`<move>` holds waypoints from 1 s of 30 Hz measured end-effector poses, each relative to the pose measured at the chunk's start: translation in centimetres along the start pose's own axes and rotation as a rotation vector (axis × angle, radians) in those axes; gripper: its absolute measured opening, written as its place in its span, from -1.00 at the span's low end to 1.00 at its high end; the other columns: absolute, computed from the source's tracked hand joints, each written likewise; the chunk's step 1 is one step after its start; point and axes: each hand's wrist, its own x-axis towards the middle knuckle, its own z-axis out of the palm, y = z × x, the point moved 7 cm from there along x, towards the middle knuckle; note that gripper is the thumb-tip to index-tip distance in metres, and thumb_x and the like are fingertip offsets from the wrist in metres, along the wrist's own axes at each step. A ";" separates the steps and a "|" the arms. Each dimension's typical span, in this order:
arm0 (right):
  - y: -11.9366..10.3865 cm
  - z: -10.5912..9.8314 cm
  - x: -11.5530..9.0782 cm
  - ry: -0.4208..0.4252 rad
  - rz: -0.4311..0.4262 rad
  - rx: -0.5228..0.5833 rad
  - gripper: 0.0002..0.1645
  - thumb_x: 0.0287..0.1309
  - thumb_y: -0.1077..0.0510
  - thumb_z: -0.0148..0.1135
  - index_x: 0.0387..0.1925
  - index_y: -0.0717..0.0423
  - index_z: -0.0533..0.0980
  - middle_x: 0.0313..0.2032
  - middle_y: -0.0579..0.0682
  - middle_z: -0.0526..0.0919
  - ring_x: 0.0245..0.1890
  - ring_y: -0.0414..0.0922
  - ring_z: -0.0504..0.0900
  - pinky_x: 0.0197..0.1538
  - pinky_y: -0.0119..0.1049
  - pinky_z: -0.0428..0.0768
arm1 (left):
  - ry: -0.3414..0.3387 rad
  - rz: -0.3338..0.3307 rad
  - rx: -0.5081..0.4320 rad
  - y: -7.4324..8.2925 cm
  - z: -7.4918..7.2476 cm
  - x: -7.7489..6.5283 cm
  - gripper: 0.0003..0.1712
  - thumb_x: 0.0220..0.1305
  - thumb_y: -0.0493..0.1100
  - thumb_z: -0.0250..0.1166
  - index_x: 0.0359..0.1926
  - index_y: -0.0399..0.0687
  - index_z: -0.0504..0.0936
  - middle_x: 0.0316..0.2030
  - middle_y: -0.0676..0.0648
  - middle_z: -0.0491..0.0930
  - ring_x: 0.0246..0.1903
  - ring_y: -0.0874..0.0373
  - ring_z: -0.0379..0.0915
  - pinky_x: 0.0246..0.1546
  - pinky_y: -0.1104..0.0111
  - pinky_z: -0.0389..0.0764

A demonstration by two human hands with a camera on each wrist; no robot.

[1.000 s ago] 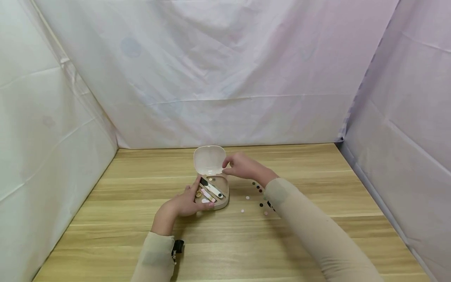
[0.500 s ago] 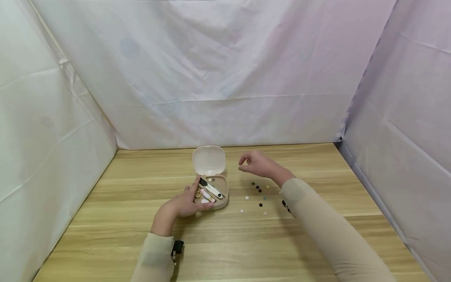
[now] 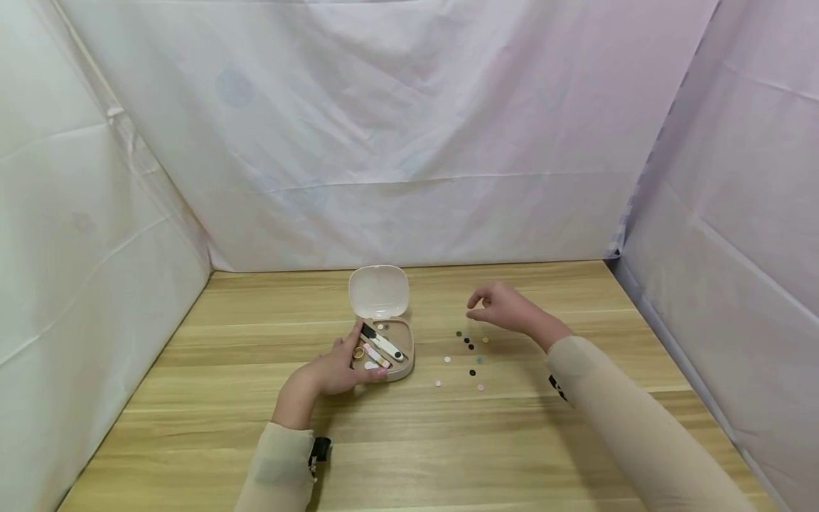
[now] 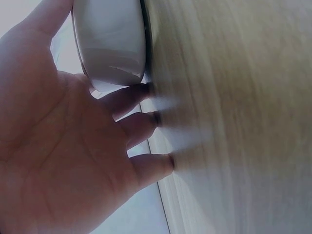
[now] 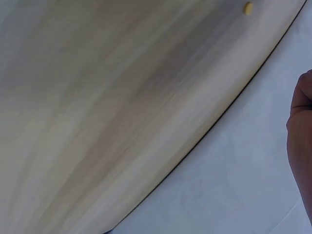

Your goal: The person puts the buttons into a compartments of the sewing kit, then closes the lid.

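A small beige case [image 3: 402,374] stands on the table with its pale lid [image 3: 379,291] raised at the back. My left hand [image 3: 333,370] holds it at the left, thumb along the front and index finger at the back left corner. In the left wrist view the other fingertips [image 4: 163,163] rest on the tabletop. Inside lie a white-and-black slender tool [image 3: 387,344], a pink and yellow strip [image 3: 376,355], a gold ring [image 3: 359,352] and small buttons [image 3: 380,326]. My right hand [image 3: 508,309] hovers beyond the loose buttons, thumb and index apart, nothing between them.
Several loose buttons are scattered right of the case, among them a yellow button [image 3: 485,340], a black button [image 3: 473,372], a teal button [image 3: 480,360] and a pink button [image 3: 480,387]. White cloth [image 3: 409,142] hangs behind the wooden table [image 3: 409,455] and on both sides.
My right hand has moved from beside the raised lid to the right, above the far side of the loose buttons. The left hand and the case have stayed put.
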 end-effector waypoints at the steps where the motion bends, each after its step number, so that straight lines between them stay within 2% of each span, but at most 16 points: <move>1: 0.4 0.1 -0.2 0.001 0.008 0.003 -0.78 0.36 0.10 0.43 -0.09 0.16 0.74 -0.52 -0.10 0.49 -0.49 -0.19 0.34 -0.34 -0.30 0.41 | 0.000 -0.001 -0.001 0.0 0.0 0.0 0.41 0.27 0.48 0.38 0.74 0.24 -0.39 0.64 -0.52 -0.05 0.63 -0.57 -0.18 0.59 -0.44 -0.15; 5: 1.6 0.2 -0.9 0.001 0.037 0.012 -0.79 0.35 0.10 0.44 -0.10 0.14 0.74 -0.48 -0.10 0.51 -0.49 -0.19 0.34 -0.36 -0.31 0.40 | 0.000 -0.002 -0.002 0.0 0.0 0.0 0.42 0.27 0.48 0.38 0.74 0.22 -0.39 0.63 -0.56 -0.07 0.60 -0.62 -0.15 0.58 -0.44 -0.11; 10: 2.5 0.2 -1.6 0.009 0.065 0.032 -0.80 0.32 0.11 0.46 -0.12 0.14 0.75 -0.55 -0.12 0.44 -0.52 -0.20 0.29 -0.40 -0.34 0.35 | -0.001 -0.004 -0.004 0.0 0.0 0.0 0.41 0.27 0.47 0.38 0.74 0.21 -0.39 0.63 -0.56 -0.10 0.60 -0.63 -0.15 0.58 -0.44 -0.11; 20: 4.2 1.3 -2.6 -0.034 0.101 0.056 -0.80 0.31 0.10 0.46 -0.12 0.14 0.74 -0.57 -0.16 0.43 -0.52 -0.23 0.35 -0.45 -0.41 0.35 | -0.007 -0.011 0.000 0.1 -0.1 0.0 0.40 0.28 0.49 0.37 0.74 0.25 -0.39 0.65 -0.52 -0.09 0.62 -0.56 -0.13 0.59 -0.42 -0.04; 25: 4.7 1.7 -2.9 -0.039 0.101 0.075 -0.81 0.32 0.11 0.44 -0.13 0.15 0.74 -0.57 -0.16 0.39 -0.53 -0.24 0.34 -0.46 -0.41 0.34 | -0.005 -0.011 0.005 0.1 -0.1 0.1 0.40 0.27 0.50 0.37 0.74 0.27 -0.39 0.65 -0.51 -0.10 0.61 -0.58 -0.12 0.57 -0.43 0.00; 30: 5.0 2.1 -3.1 -0.046 0.095 0.086 -0.83 0.30 0.14 0.45 -0.16 0.16 0.75 -0.58 -0.16 0.43 -0.53 -0.22 0.37 -0.48 -0.42 0.36 | -0.005 -0.013 0.011 0.0 -0.1 0.0 0.41 0.28 0.49 0.37 0.74 0.24 -0.39 0.65 -0.53 -0.11 0.59 -0.61 -0.09 0.57 -0.43 0.00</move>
